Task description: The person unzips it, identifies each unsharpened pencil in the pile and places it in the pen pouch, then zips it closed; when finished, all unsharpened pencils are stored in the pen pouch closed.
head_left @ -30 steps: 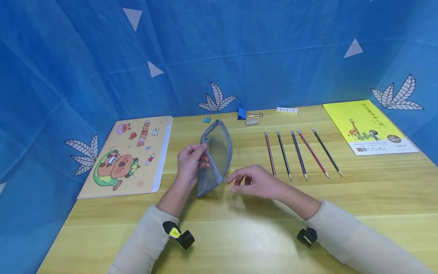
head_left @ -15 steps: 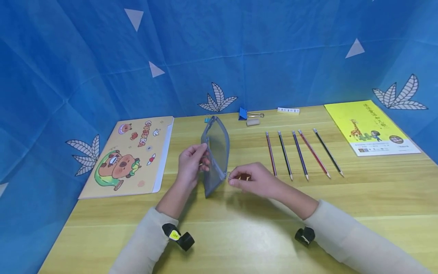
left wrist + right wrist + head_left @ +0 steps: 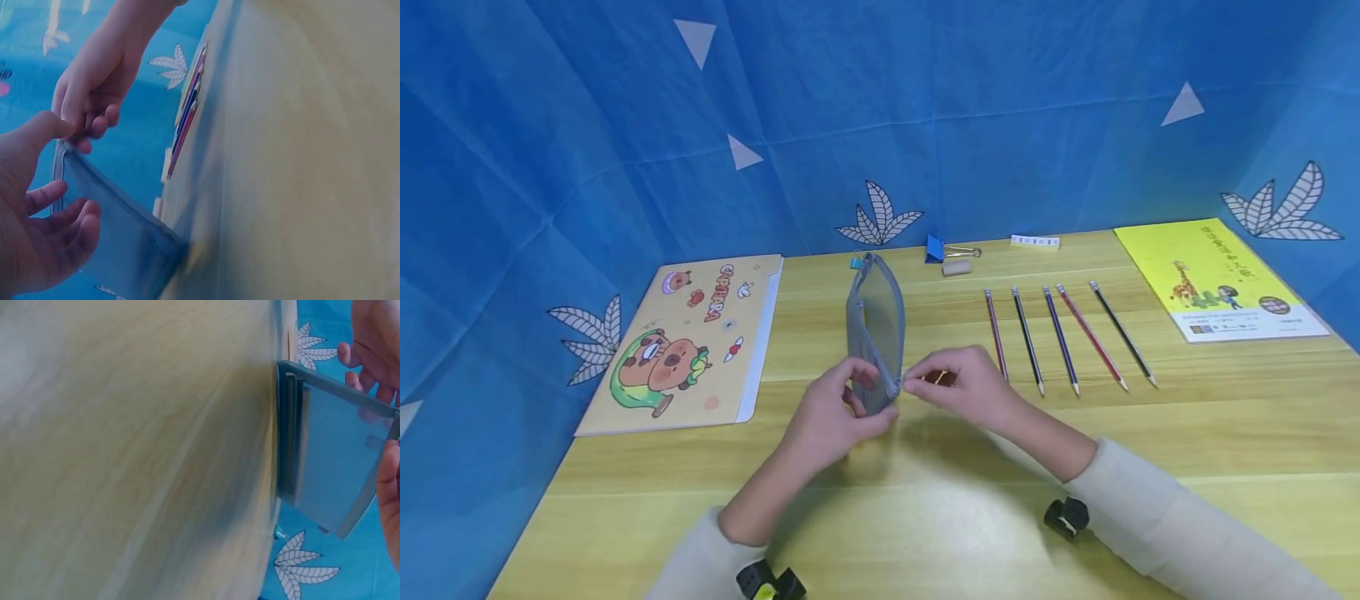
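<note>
A grey see-through zipper pouch (image 3: 880, 312) stands on edge on the table, its zipper side up and its mouth parted. My right hand (image 3: 966, 385) pinches the zipper's near end between thumb and fingertips. Around the near end of the pouch is my left hand (image 3: 831, 417), fingers spread and loosely bent, thumb reaching toward the right fingertips. In the left wrist view, the left fingers (image 3: 69, 234) overlap the pouch side. The right wrist view shows long narrow shapes (image 3: 301, 437) along the pouch's lower edge.
Several pencils (image 3: 1060, 337) lie in a row to the right, with a yellow booklet (image 3: 1221, 279) beyond. A capybara folder (image 3: 685, 346) lies left. Along the back are a blue binder clip (image 3: 934, 249), a small teal clip (image 3: 856, 263), a beige cylinder (image 3: 957, 268) and a white strip (image 3: 1034, 242).
My left hand has let go of the pouch's upper middle and come down to its near end. The right fingertips have closed on the zipper end, and the pouch stands more upright.
</note>
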### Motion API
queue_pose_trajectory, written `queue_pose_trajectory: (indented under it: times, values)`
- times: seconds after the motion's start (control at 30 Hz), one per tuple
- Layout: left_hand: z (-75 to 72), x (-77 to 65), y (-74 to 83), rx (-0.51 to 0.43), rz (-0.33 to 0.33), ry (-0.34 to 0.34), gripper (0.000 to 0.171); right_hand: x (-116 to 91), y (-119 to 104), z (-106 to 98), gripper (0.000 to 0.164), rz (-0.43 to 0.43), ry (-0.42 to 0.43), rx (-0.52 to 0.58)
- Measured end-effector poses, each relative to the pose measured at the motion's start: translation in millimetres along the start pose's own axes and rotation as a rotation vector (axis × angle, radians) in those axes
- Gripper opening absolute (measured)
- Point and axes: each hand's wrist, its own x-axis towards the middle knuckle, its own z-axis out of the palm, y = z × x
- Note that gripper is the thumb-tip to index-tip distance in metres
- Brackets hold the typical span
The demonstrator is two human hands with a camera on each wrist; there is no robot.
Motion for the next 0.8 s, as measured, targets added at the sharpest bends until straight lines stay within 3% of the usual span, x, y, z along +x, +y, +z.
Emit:
queue_pose_trajectory:
  times: [0.07,0.2,0.4,0.6,0.8]
  values:
    - [2.2,-2.7,2.9,0.113,0.048,0.032,0.038,0,-1,1,0.006,-0.025,0.016,-0.013]
    - [5.3,-5.2,6.4,0.272,0.165,0.162,0.029,2,-5,3,0.008,-0.059,0.029,-0.011]
    - [5.9,-7.1,7.9,0.338,0.28,0.29,0.015,11,9,9,0.019,0.079,0.027,0.103]
    - [5.5,-7.7,9.5,0.425,0.327,0.327,0.009,24,28,14,0.012,0.185,0.049,0.218]
    - [5.4,-7.9,11.1,0.492,0.327,0.312,0.01,32,24,17,0.01,0.238,0.062,0.21]
